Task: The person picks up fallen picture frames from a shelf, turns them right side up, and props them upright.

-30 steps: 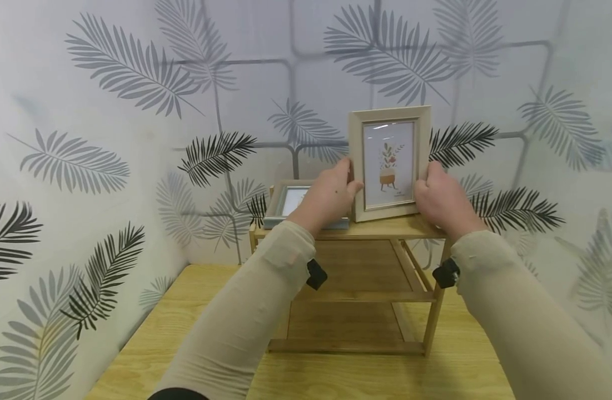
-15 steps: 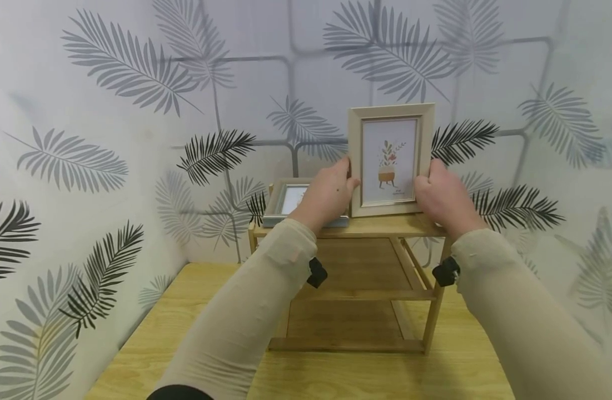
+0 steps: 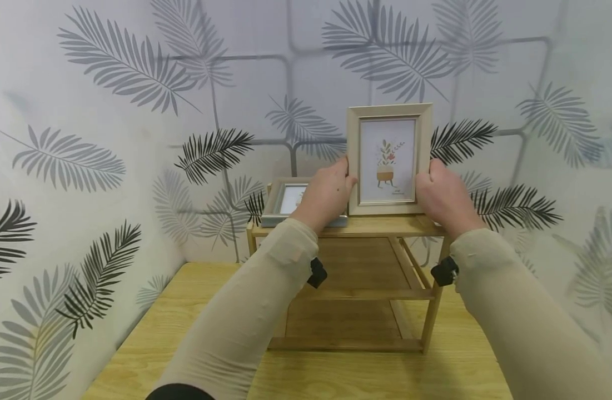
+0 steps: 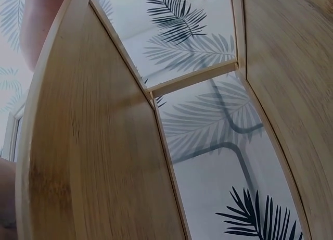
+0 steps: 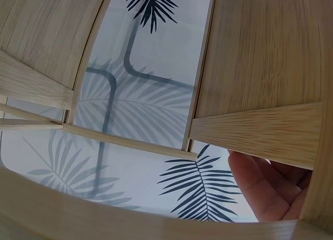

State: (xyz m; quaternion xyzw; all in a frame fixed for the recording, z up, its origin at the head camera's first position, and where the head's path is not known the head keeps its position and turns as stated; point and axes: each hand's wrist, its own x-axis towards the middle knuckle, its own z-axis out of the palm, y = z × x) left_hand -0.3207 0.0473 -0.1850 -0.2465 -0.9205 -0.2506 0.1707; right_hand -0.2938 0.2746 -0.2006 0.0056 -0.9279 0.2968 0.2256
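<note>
white wall (image 3: 255, 105) with grey and black leaves (image 3: 215, 154) fills the back. below it is a yellow wood bench (image 3: 306, 372). two tan sleeves (image 3: 260, 300) lie across the front. on the bench stands a brown wood shelf (image 3: 366, 266) with three levels. the cream picture frame (image 3: 388, 161) is at the right part of its top. it is upright, long side up and down, face to the person. it sits right between the hands, so neither one is nearer. its bottom edge meets the shelf top or is just over it; i cannot tell which. a grey frame (image 3: 292, 198) lies face up, just left of it. the left hand (image 3: 326, 191) holds one long side and the right hand (image 3: 443, 191) holds the other. the fingers (image 5: 255, 182) are bent in at the edges, but most tips are hidden. the left hand covers some of the grey frame. in the left wrist view, that hand is cut off. the tiny print (image 3: 398, 192) is too small to read.
</note>
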